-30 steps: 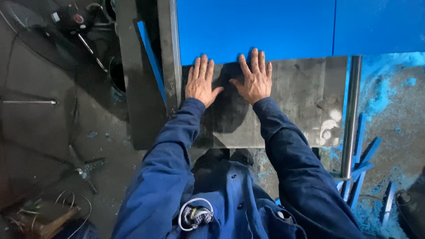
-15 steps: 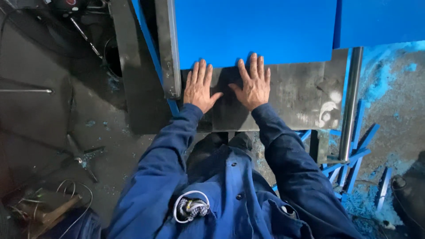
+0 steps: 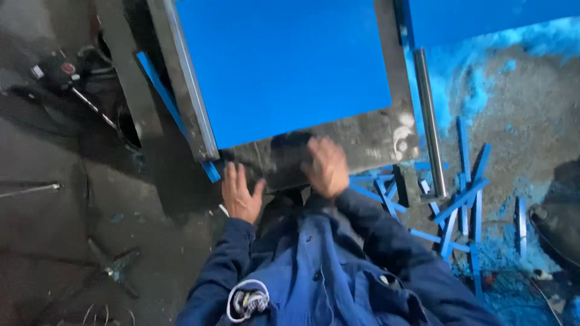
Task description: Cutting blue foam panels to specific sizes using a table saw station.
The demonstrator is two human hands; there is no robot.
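Left hand (image 3: 240,194) lies flat with fingers spread and loose, gripping nothing, at the near left corner of the grey metal table (image 3: 362,142), its fingertips close to the table's near edge. Right hand (image 3: 327,166) is blurred; it rests palm-down on the bare grey strip along the near edge, fingers seemingly curled, and whether it grips anything cannot be told. Just beyond both hands a large blue sheet (image 3: 281,63) covers most of the table, its near edge running slantwise just ahead of the right hand. A metal rail (image 3: 187,78) runs along the sheet's left edge, with a blue strip (image 3: 160,90) lying beside it. Off the table's right edge stands a steel bar (image 3: 430,121), and past it blue offcut strips (image 3: 459,199) lie scattered on the dusty floor. Dark blue jacket sleeves (image 3: 374,235) fill the bottom.
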